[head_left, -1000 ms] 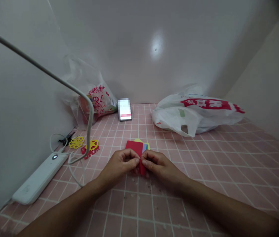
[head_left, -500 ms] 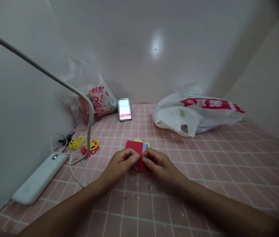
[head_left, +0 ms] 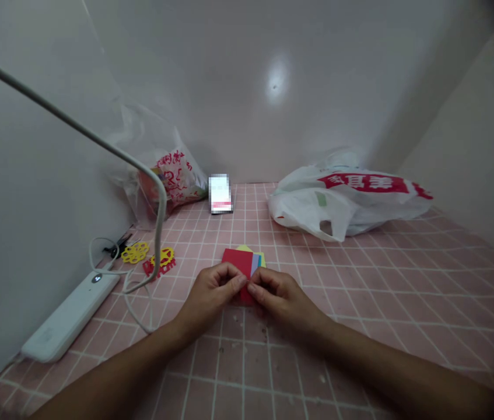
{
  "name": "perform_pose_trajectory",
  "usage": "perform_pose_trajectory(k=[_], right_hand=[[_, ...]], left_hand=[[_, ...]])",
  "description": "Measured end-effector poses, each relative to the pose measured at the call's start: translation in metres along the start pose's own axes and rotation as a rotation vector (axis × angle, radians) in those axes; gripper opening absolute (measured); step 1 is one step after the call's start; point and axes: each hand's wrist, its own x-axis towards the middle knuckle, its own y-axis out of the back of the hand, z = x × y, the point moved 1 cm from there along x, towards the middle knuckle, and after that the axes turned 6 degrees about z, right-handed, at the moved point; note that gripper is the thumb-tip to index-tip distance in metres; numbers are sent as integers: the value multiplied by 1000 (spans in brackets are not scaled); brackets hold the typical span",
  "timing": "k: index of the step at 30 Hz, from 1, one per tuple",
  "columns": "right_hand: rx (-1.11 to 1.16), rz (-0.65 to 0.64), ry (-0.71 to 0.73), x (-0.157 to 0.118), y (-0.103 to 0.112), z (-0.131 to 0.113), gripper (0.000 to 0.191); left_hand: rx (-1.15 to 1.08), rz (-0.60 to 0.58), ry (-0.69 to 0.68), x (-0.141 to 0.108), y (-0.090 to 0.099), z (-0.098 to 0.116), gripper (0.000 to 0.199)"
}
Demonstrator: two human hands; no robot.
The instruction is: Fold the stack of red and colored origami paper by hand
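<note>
Red paper (head_left: 237, 260) lies on the pink tiled surface, over the lower part of which both my hands meet. Sheets of light purple, blue and yellow paper (head_left: 245, 248) show behind its top and right edges. My left hand (head_left: 219, 287) is closed, thumb and index finger pinched at the red paper. My right hand (head_left: 279, 293) is pinched too, its fingertips nearly touching those of the left. What lies between the fingertips is too small to make out.
A white power bank (head_left: 72, 315) with a cable (head_left: 159, 221) lies left, beside yellow cut-out shapes (head_left: 135, 252) and a red one (head_left: 154, 269). Behind stand a phone (head_left: 220, 193), a clear bag (head_left: 177, 175) and a white plastic bag (head_left: 308, 204).
My right hand has shifted slightly down and left, its fingertips closer to my left ones. My left hand has barely moved.
</note>
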Motion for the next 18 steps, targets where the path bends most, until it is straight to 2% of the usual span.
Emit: perform_pose_trajectory(k=[3,6,12,16,18], right_hand=[[46,-4,-16,-1,-2,1,21],[39,29,-1,-1,-2,2,20],[-38,137,88,-3,3,5,24],[50,-15,44,-2,5,3,27],[30,-38,62,-1,7,-1,28]], left_hand=[[25,43,-44,-1,0,-1,25],[10,70,-23,-1,-1,-3,25],[-28,-53,45,0,-5,-3,26],[9,-86,13,-2,-3,2,25],[86,-144,21,-3,-3,3,23]])
